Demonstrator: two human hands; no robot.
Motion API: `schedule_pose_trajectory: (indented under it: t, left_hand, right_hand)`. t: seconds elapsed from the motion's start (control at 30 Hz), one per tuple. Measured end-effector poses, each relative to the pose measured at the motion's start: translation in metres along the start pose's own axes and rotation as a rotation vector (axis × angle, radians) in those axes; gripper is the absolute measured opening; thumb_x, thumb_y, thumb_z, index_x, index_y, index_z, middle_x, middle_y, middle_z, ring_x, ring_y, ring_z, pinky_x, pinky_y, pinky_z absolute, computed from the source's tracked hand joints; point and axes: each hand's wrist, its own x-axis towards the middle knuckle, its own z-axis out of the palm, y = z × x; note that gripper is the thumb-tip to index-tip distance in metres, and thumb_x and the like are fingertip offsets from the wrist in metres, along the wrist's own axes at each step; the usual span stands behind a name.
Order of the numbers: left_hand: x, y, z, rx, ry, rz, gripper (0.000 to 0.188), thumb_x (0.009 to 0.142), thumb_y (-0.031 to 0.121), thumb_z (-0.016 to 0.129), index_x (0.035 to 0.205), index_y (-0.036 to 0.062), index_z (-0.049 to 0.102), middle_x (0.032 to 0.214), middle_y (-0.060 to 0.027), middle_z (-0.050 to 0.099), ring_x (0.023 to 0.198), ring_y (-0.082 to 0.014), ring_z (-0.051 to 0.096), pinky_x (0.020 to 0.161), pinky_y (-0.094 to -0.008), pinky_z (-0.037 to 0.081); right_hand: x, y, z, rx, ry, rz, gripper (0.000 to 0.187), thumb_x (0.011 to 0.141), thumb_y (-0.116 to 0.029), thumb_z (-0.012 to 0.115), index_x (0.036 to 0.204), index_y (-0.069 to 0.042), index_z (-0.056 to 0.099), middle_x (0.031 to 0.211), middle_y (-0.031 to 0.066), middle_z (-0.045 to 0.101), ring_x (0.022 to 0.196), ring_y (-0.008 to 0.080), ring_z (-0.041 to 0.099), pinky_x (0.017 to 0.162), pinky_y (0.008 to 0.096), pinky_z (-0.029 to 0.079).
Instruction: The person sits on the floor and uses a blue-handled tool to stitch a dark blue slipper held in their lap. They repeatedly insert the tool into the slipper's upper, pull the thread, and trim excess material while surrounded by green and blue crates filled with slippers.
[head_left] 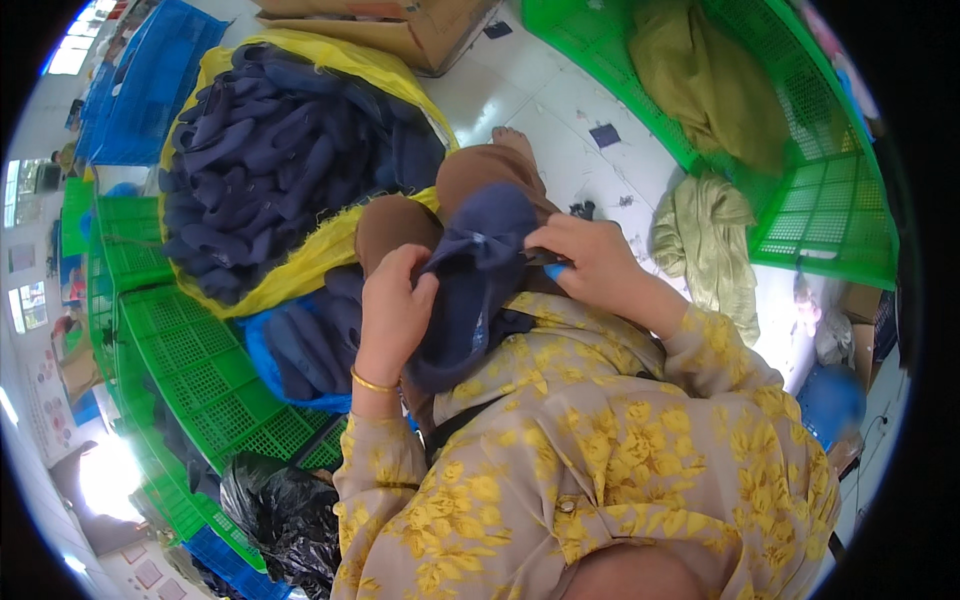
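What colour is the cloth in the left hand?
The cloth is dark blue; see the head view.

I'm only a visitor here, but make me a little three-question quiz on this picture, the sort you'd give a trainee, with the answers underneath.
1. Multiple choice: around which wrist is the gold bangle? (a) right (b) left
2. True or false: the green crate at the upper right has olive cloth inside it.
3. Fill in the colour: the left hand grips a fabric piece that is dark ____.

Key: 1. b; 2. true; 3. blue.
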Motion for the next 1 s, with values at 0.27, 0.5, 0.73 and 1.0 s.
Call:
schedule_pose_trajectory:
  t: [0.27,0.5,0.73,1.0]
  left_hand:
    - [-0.027,0.015,-0.031,-0.128,0.410,-0.127,0.014,0.080,0.004,0.062,0.093,0.0002,0.059,0.063,-0.0048,0.053,0.054,-0.0115,0.049,0.053,-0.0274,0.043]
    - [-0.062,-0.002,-0.041,-0.130,0.471,-0.184,0.015,0.079,0.003,0.062,0.094,0.0014,0.059,0.073,-0.0090,0.058,0.064,-0.0182,0.057,0.060,-0.0316,0.047]
    - [-0.112,0.009,-0.020,0.237,0.146,-0.028,0.018,0.084,0.022,0.061,0.097,0.0111,0.065,0.090,-0.0101,0.068,0.085,-0.0307,0.065,0.069,-0.0414,0.053]
    - [-0.151,-0.022,-0.080,-0.274,0.606,0.061,0.014,0.086,0.014,0.068,0.092,0.0035,0.063,0.084,-0.0036,0.060,0.073,-0.0116,0.060,0.063,-0.0284,0.049]
  right_hand:
    - [0.039,-0.048,0.016,0.537,0.049,0.193,0.016,0.085,-0.014,0.069,0.093,-0.005,0.058,0.067,0.0029,0.051,0.058,0.0082,0.043,0.056,0.0261,0.040]
    - [0.070,-0.080,0.052,0.364,-0.114,0.107,0.021,0.075,-0.013,0.068,0.087,-0.003,0.056,0.073,0.0136,0.058,0.067,0.0319,0.058,0.060,0.0392,0.045]
    - [0.060,-0.066,0.084,0.413,-0.127,0.160,0.018,0.084,-0.016,0.067,0.096,-0.004,0.060,0.085,0.0090,0.065,0.080,0.0189,0.062,0.073,0.0327,0.049]
    - [0.057,-0.049,0.071,0.789,-0.064,0.388,0.006,0.094,-0.013,0.058,0.092,-0.008,0.057,0.075,-0.0062,0.048,0.056,0.0019,0.038,0.047,0.0203,0.029]
